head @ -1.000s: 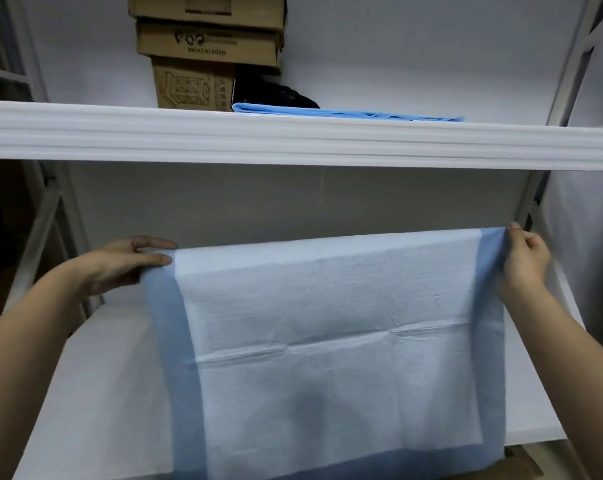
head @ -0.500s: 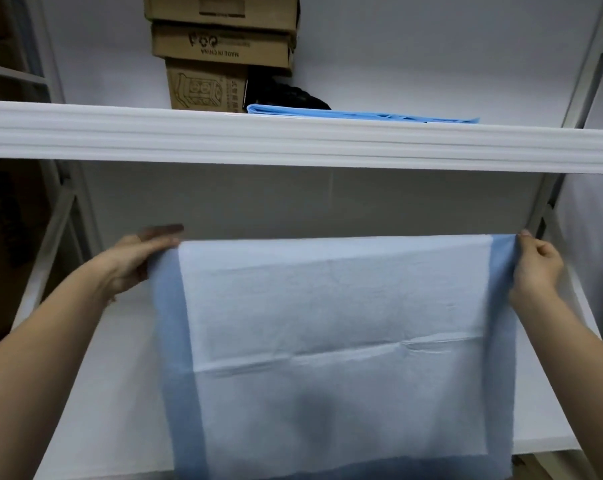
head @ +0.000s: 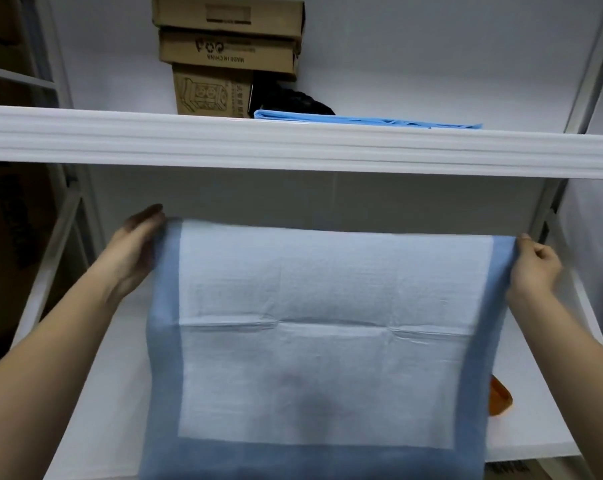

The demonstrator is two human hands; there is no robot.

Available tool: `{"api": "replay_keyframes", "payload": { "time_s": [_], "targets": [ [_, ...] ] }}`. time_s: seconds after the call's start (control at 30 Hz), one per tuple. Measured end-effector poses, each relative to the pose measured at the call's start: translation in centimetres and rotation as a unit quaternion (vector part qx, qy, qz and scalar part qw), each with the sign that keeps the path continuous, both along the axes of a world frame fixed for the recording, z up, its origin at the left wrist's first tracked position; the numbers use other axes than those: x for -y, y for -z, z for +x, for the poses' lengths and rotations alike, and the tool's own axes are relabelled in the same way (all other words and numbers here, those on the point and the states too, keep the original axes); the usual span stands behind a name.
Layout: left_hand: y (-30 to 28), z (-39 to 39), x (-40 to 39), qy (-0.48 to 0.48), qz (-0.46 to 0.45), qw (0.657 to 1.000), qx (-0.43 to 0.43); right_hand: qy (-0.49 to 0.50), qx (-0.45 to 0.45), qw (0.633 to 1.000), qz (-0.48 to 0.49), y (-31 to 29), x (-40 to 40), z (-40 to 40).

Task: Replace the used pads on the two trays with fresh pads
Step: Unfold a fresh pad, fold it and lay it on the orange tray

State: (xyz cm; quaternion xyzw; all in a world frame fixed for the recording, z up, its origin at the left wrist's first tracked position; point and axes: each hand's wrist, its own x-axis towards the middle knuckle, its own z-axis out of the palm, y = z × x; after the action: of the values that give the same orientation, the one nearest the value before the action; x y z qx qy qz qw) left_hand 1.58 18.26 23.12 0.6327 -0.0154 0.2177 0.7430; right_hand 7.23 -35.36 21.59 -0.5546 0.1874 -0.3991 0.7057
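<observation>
Outstretched, left hand [head: 133, 244] and right hand [head: 535, 263] each pinch the pad's [head: 328, 323] far corners.

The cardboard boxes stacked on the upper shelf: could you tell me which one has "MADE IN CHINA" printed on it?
The middle box of the three. Its front shows that text upside down beside recycling symbols; the top box and bottom box don't.

Both arms reach forward, spread wide; left hand [head: 133, 244] pinches with fingers extended, right hand [head: 535, 268] curls into a pinch
</observation>
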Motion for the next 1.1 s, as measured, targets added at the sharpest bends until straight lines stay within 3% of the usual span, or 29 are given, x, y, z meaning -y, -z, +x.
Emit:
{"api": "replay_keyframes", "payload": {
  "time_s": [0.13,0.23,0.37,0.53,0.77,0.9,1.1],
  "targets": [
    [0.3,0.1,0.0,-0.011,0.121,0.992,-0.039,0.001,0.013,1.000,0.011,0.0,0.3,0.1],
    [0.3,0.3,0.2,-0.033,0.088,0.994,-0.046,-0.023,0.018,1.000,-0.004,0.4,0.5,0.0],
    [0.1,0.8,0.7,-0.080,0.185,0.977,-0.069,-0.040,0.029,0.999,-0.011,0.5,0.9,0.1],
    [0.0,0.9,0.0,-0.083,0.217,0.970,-0.075,-0.049,0.027,0.998,-0.036,0.2,1.6,0.5],
    [0.1,0.8,0.3,-0.061,0.040,0.997,-0.028,-0.055,0.031,0.998,-0.011,1.0,2.8,1.6],
    [0.4,1.1,0.4,-0.088,-0.002,0.996,-0.029,-0.039,0.032,0.999,0.012,1.8,3.2,2.2],
    [0.5,0.8,0.8,-0.119,0.002,0.992,-0.034,-0.015,0.014,1.000,-0.017,1.8,3.0,1.4]
  ]
}}
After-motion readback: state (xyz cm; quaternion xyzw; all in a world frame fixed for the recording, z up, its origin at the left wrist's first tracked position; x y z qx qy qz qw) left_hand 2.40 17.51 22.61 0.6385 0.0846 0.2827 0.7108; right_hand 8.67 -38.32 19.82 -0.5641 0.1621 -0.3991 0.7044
